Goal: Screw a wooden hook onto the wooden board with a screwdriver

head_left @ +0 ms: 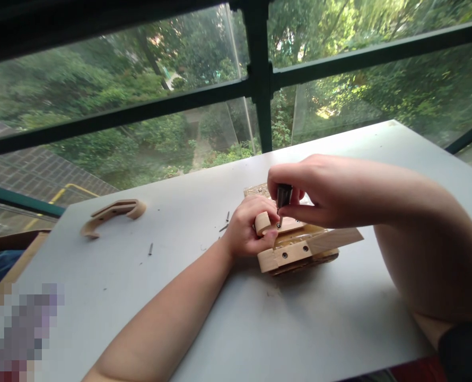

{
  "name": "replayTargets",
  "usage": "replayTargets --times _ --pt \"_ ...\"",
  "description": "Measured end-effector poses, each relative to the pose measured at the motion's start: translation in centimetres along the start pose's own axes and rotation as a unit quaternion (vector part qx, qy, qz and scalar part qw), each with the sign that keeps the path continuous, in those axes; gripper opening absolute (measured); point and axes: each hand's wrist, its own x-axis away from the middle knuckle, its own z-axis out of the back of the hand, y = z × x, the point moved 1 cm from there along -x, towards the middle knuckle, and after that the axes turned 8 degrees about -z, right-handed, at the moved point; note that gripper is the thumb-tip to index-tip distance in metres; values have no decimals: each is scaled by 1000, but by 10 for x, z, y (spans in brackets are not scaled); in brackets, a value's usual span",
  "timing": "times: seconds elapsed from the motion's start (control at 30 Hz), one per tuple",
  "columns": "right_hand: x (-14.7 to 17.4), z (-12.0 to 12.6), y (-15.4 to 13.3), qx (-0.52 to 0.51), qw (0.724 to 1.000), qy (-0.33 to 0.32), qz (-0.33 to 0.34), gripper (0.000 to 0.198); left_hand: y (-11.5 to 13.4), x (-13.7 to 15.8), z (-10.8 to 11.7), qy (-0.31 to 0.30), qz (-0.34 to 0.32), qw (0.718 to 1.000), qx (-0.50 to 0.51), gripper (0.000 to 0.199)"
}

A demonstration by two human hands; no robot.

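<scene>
My right hand (303, 188) is closed around the dark handle of a screwdriver (284, 196). The tool points down, its tip at a screw (278, 225) in a pale wooden piece. Wrapped around the rounded end of that wooden piece (262, 223) is my left hand (250, 225), its fingertips close to the screwdriver tip. Nearer to me, a second wooden piece (295, 253) with two dark screws lies along the edge of a block covered in clear plastic or tape (255, 190). My hands hide much of the block.
A curved wooden piece (114, 212) rests at the left of the white table (204, 318). One loose screw (150, 249) lies near it, and more screws (225, 223) are beside my left hand. Windows with dark green frames (260, 74) stand behind the table.
</scene>
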Motion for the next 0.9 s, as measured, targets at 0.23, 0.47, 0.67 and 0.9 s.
replayTargets --times 0.23,0.47,0.67,0.9 --pt "-2 0 0 -3 999 -22 -29 22 0 0 0 3 5 1000 1 17" --pt "-1 0 3 -4 1000 -10 -23 19 0 0 0 -1 14 1000 13 17" --pt "-2 0 0 9 999 -3 -30 16 0 0 -2 2 18 1000 20 17" --pt "-10 -4 -11 83 992 8 -96 28 3 -2 -1 33 91 991 97 22"
